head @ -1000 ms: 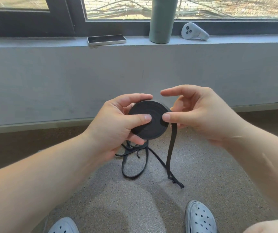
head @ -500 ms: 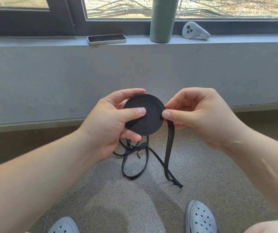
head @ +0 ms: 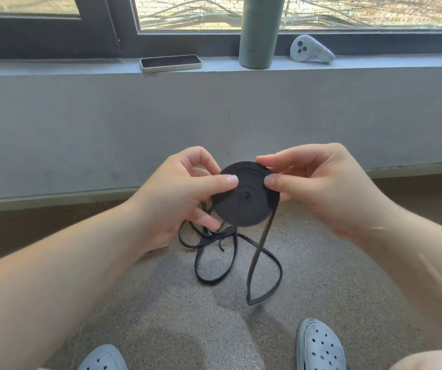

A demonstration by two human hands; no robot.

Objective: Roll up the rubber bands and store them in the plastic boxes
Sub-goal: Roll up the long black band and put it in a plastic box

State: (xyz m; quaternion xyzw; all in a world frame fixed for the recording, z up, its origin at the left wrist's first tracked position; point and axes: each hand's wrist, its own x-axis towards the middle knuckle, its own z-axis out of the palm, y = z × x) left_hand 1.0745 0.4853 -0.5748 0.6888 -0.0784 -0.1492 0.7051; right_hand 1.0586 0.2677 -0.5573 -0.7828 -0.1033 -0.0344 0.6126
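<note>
Black flat rubber band (head: 245,201), mostly wound into a tight flat disc w/ a small hole at ctr, is held up in the air, face tilted twd the camera. It's pinched at the upper edges betw. left hand (head: 177,198) & right hand (head: 321,188). Unwound tail (head: 261,244) drops from the disc's right edge, then lies in loose loops & a tangle on the floor (head: 161,303) below.

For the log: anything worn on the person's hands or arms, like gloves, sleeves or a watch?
Nothing shows. The left hand and right hand are bare, nails short. The left forearm and right forearm are bare up to the frame edge: no sleeve, watch, ring or bracelet.
</note>
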